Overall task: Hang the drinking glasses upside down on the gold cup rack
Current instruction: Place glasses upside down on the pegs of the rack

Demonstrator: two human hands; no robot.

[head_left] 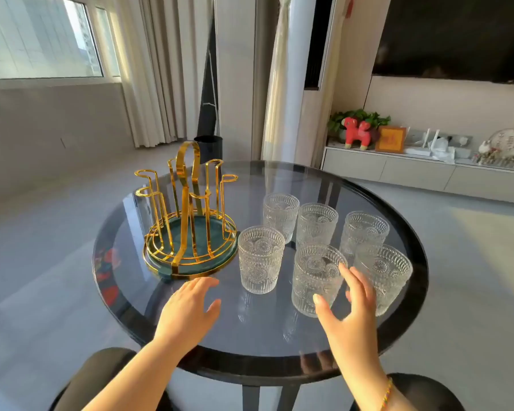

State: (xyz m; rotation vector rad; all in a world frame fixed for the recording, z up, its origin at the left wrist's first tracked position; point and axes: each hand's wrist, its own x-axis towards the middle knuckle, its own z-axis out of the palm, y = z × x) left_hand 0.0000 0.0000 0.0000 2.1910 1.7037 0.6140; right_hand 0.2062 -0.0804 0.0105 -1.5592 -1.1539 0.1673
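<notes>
Six drinking glasses stand mouth up on the round glass bench (pixel 404 203), all to the right of the gold cup rack (pixel 187 215), whose pegs are all bare; nothing is hung yet. The right hand (pixel 349 310) is spread open around the front middle glass (pixel 316 280), thumb low on its near wall and a fingertip at its right side near the rim, but it has not closed, so the glass is not held; the left hand (pixel 189 304) hovers open and empty over the bench just in front of the rack's base, holding nothing.

The likeliest trouble, as I judge it, lies in the crowding; the front right glass (pixel 383 277) stands just beside the one being reached for, and fingers wrapping round could knock it towards the bench edge, which is near on that side; the glass nearest the rack (pixel 260 259) is a little clearer. The walls are embossed and probably slippery under a loose grip, so a half-closed hand might drop the glass in turning it over, onto a glass top that could chip. The rack looks light and its pegs lean outward; a glass lowered off-centre could catch a wire loop and tip or shove the rack, unless the left hand steadies its base.
</notes>
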